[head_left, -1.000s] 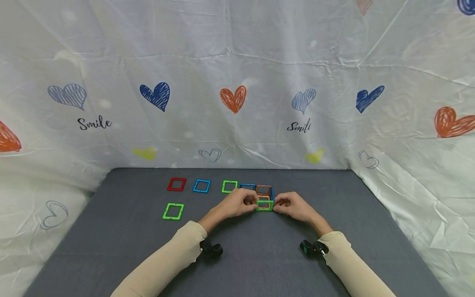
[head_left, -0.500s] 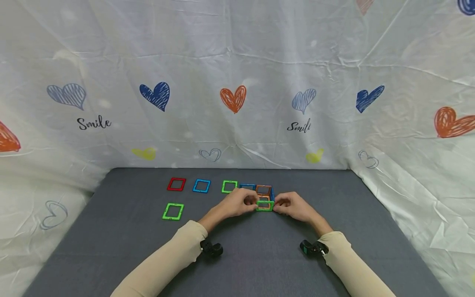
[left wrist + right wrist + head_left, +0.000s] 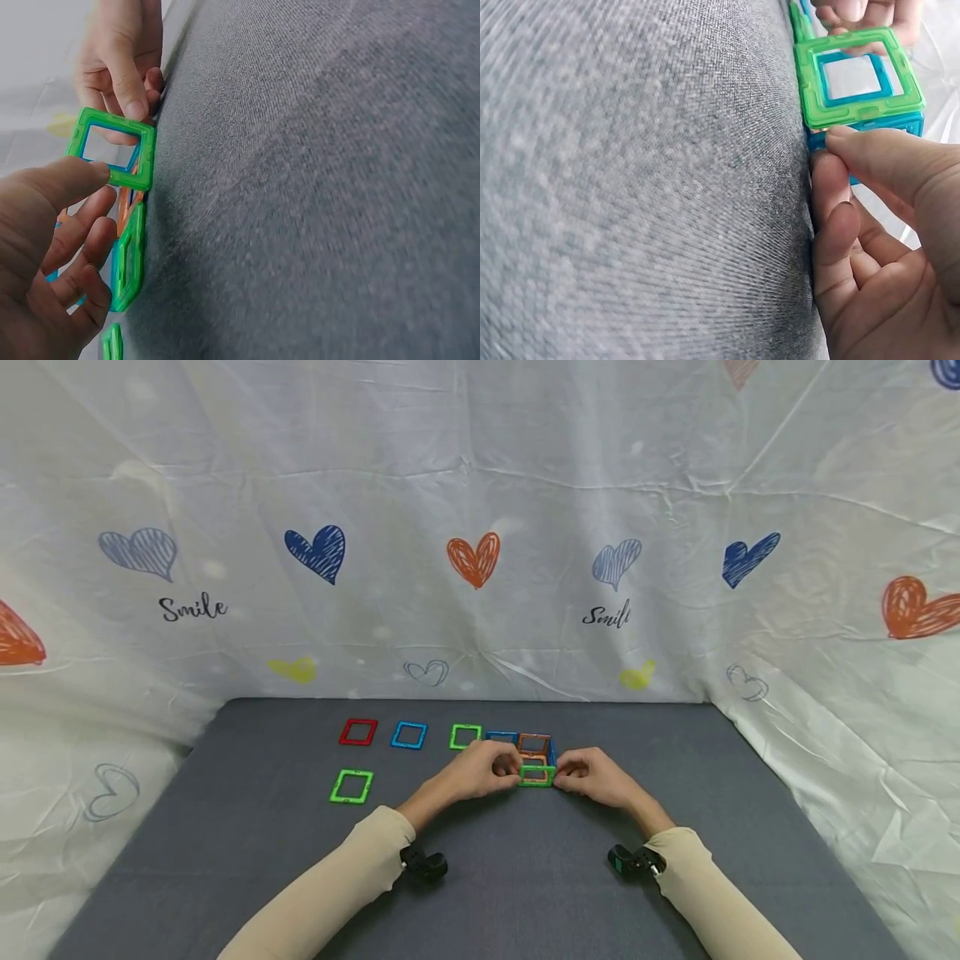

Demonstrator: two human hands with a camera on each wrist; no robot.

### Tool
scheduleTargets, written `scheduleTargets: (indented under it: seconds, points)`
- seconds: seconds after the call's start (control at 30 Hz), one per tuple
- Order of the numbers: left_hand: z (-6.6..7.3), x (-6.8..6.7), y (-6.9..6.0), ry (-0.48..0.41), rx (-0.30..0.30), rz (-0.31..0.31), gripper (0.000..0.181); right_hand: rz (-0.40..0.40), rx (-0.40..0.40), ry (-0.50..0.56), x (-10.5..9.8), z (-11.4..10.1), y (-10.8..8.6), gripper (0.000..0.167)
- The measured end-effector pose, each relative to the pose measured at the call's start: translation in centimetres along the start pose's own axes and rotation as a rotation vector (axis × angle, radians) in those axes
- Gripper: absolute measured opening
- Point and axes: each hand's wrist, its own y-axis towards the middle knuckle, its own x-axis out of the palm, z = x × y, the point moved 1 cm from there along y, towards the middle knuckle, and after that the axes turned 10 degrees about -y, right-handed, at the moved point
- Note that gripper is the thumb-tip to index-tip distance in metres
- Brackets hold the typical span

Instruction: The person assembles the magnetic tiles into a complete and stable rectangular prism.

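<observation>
Frame in green (image 3: 862, 118) stands upright on the near side of the small build, between your hands. Your left hand (image 3: 483, 770) pinches its left edge. Your right hand (image 3: 596, 774) has thumb and index finger at its lower right corner, where it meets the blue side frame (image 3: 553, 752); can't tell if that's a pinch or only contact. Versus a second ago: no visible move in frame or hands, just slight view drift. Reads as steadying the joint, not carrying a piece. Orange frames (image 3: 535, 756) are right behind it. Left of it, farther back: dark blue frame (image 3: 502, 734), loose green frame (image 3: 466, 727), light blue frame (image 3: 409, 723), red frame (image 3: 359, 721). Second loose green one (image 3: 351, 772) lies well to its left. Grey table (image 3: 525, 885) beneath.
</observation>
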Motion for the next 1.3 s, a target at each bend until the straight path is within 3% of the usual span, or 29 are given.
scheduleTargets:
  seconds: [0.43, 0.97, 1.3]
  points:
    - [-0.4, -2.6, -3.1, -0.071, 0.024, 0.031, 0.012, -0.014, -0.003, 0.005, 0.0, -0.1, 0.1, 0.009]
    - [-2.9, -7.5, -11.2, -0.062, 0.005, 0.107, 0.014, -0.036, -0.012, -0.016, -0.4, 0.0, 0.1, 0.009]
    - [-3.7, -9.2, -13.8, -0.062, -0.034, 0.137, 0.02, -0.064, -0.015, 0.007, -0.5, -0.5, 0.2, 0.01]
